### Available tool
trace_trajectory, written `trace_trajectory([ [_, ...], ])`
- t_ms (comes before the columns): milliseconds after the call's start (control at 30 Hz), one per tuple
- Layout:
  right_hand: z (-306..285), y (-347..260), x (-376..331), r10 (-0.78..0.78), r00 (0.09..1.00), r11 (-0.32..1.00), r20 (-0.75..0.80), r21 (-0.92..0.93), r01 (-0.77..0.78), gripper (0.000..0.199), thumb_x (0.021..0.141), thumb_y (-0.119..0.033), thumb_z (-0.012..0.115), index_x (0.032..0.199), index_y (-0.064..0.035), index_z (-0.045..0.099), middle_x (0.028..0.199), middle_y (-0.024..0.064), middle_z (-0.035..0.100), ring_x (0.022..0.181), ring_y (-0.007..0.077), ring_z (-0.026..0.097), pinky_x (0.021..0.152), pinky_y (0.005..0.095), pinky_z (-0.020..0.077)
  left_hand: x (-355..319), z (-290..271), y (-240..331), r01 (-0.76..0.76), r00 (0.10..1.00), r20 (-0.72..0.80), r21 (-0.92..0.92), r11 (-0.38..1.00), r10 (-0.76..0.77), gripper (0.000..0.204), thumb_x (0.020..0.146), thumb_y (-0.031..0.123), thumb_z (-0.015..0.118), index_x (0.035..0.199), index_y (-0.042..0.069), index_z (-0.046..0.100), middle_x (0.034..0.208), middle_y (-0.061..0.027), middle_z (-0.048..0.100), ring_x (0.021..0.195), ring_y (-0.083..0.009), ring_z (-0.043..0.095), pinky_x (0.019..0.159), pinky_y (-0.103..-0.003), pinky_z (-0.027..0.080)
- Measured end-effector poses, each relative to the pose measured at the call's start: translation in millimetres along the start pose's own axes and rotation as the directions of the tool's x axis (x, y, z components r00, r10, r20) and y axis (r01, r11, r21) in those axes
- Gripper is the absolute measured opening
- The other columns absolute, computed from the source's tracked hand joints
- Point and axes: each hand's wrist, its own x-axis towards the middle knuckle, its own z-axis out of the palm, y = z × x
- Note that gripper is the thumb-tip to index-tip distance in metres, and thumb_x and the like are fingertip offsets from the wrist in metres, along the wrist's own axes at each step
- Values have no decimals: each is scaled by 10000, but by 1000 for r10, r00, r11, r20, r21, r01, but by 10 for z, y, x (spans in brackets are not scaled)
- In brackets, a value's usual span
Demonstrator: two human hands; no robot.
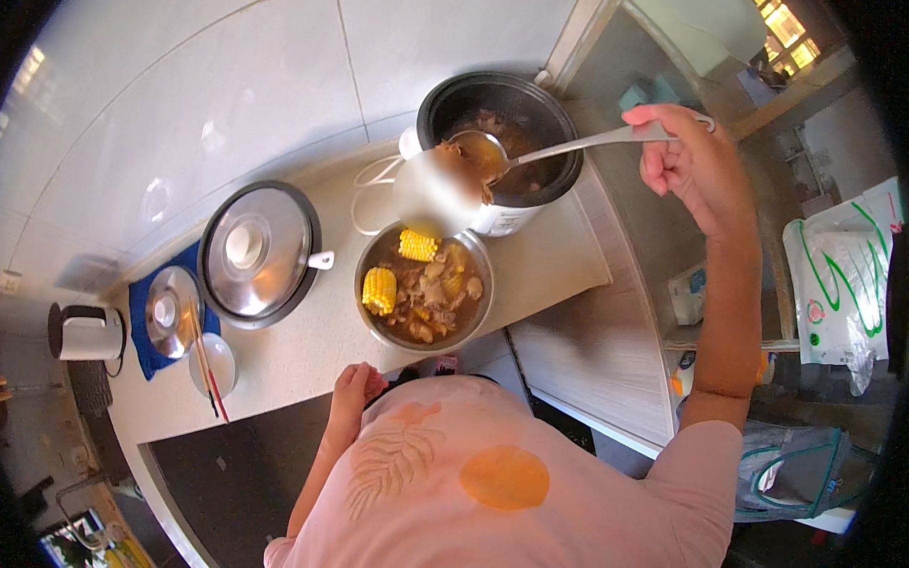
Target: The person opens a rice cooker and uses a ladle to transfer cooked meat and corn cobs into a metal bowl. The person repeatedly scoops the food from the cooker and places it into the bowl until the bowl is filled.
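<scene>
My right hand (pixel 687 162) grips the end of a long metal ladle (pixel 590 144). Its bowl, with broth and bits of food, is over the near left rim of a rice cooker (pixel 507 221) with a black inner pot. Brown stew (pixel 515 134) lies inside the cooker. Below and to the left, a metal bowl (pixel 486 310) holds stewed meat chunks and two pieces of corn (pixel 379 290) in brown broth. A blurred pale patch hides the space between cooker and bowl. My left hand (pixel 348 398) is closed near the counter's front edge; what it holds, if anything, is unclear.
Left on the counter (pixel 307 351) are a round metal lid (pixel 264 277) with a black rim, a smaller metal lid (pixel 163 326) on blue cloth, a white bowl (pixel 224 361) with chopsticks (pixel 205 365), and an electric kettle (pixel 80 333). A plastic bag (pixel 840 287) hangs at right.
</scene>
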Motion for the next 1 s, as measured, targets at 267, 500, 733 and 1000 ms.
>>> trace_trajectory([
  [267,524,699,-214,201,975,979,90,-65,-196,271,880,-233,393,953,-26,551,563,69,541,467,111,500,436,215,394,-78,-60,-80,15,1000,-11,2,1000,-15,194,875,200,444,869,14,500,763,-74,547,691,-178,558,668,-295,486],
  [500,951,1215,-530,-225,847,715,481,-509,479,206,823,-104,468,997,-7,521,682,132,570,599,231,564,541,332,447,-111,-36,-51,28,999,-24,33,999,-28,200,875,206,446,856,16,505,758,-71,547,700,-181,562,680,-295,479],
  [733,958,1224,-643,-360,723,439,589,-577,689,241,721,-45,540,950,20,507,638,134,538,611,276,552,548,380,437,-94,-30,-49,47,999,-18,23,999,-46,200,871,221,457,848,29,508,760,-64,548,701,-181,563,681,-289,478],
  [1000,1036,1358,-780,-286,700,512,655,-513,689,214,712,-43,558,909,18,501,619,125,530,577,274,545,509,363,439,-93,-1,-15,62,998,9,49,997,-63,215,872,254,458,862,45,507,769,-48,551,718,-147,561,687,-259,458],
])
